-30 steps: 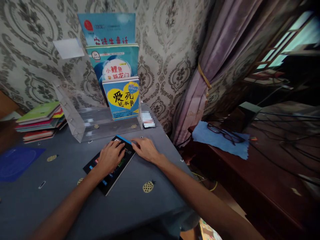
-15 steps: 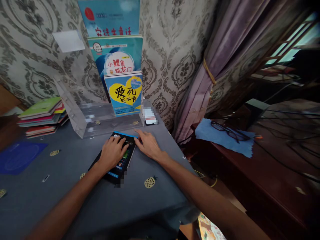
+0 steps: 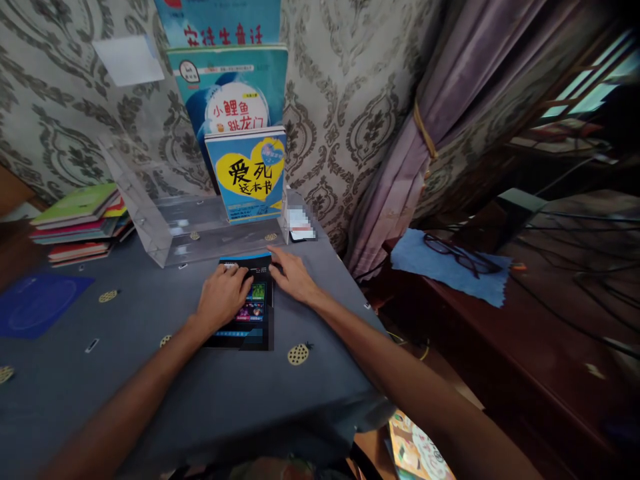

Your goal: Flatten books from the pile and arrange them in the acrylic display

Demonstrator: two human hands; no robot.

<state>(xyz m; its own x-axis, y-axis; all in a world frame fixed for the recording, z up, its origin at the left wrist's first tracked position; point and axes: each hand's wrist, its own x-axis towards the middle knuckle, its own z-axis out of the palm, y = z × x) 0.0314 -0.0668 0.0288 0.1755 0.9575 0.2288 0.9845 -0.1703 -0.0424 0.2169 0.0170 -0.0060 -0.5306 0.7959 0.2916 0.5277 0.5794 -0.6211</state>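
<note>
A black book [image 3: 245, 321] with small coloured pictures and a blue top edge lies flat on the grey tablecloth. My left hand [image 3: 223, 293] rests on its left part, fingers laid over the cover and slightly bent. At the book's upper right edge is my right hand [image 3: 293, 275], thumb and forefinger apart and touching or almost touching that edge. Neither hand is closed around it. Just behind stands a clear acrylic rack [image 3: 200, 248], holding a blue book with a yellow heart [image 3: 245, 177], a teal book [image 3: 225, 80] and a taller blue book [image 3: 220, 20] in steps.
Stacked books [image 3: 80, 217] lie left of the rack, with a dark blue sheet [image 3: 40, 303] in front. A phone-like object [image 3: 301, 225] sits by the rack's right end. To the right, glasses [image 3: 460, 257] rest on a blue cloth [image 3: 410, 260] on dark red furniture.
The black book has turned from a slant to nearly square with the rack. Both hands stay at it, the left still lying on the cover. The view has tilted down slightly.
</note>
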